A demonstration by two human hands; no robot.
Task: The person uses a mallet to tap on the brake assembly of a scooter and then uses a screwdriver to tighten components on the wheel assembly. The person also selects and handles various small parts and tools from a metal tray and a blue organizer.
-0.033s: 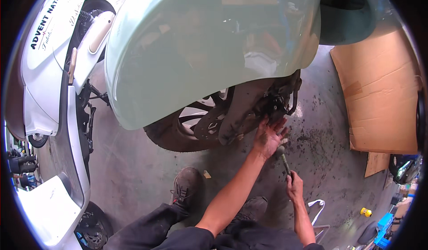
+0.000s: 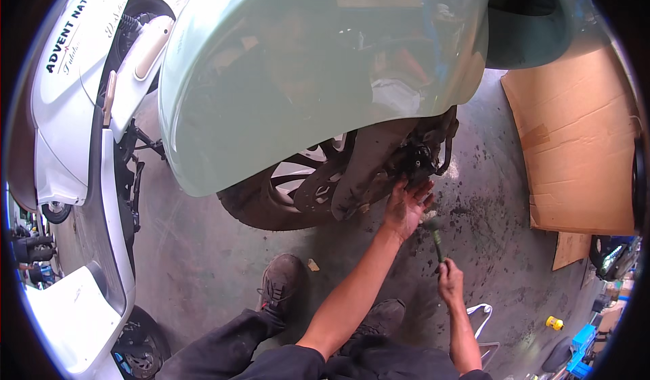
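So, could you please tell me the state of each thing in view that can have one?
Left hand: open, palm up.
Right hand: closed.
Tool: held by its handle in the right hand.
Green panel: glossy.
Wheel: partly covered by the green panel.
Cardboard: creased.
Floor: stained with dark spots.
Left shoe: laced.

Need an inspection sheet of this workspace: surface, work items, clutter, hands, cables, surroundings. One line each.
Surface: grey floor, dark spots right of the wheel.
Work items: pale green body panel over the wheel; dark mechanical part; short-handled tool.
Clutter: pale scrap near the left shoe; small yellow object at right.
Hands: left hand open, palm up, fingers by the mechanical part, contact unclear; right hand closed on the tool.
Cables: white strip beside right forearm, cannot tell if cable.
Surroundings: white scooter left, cardboard right.
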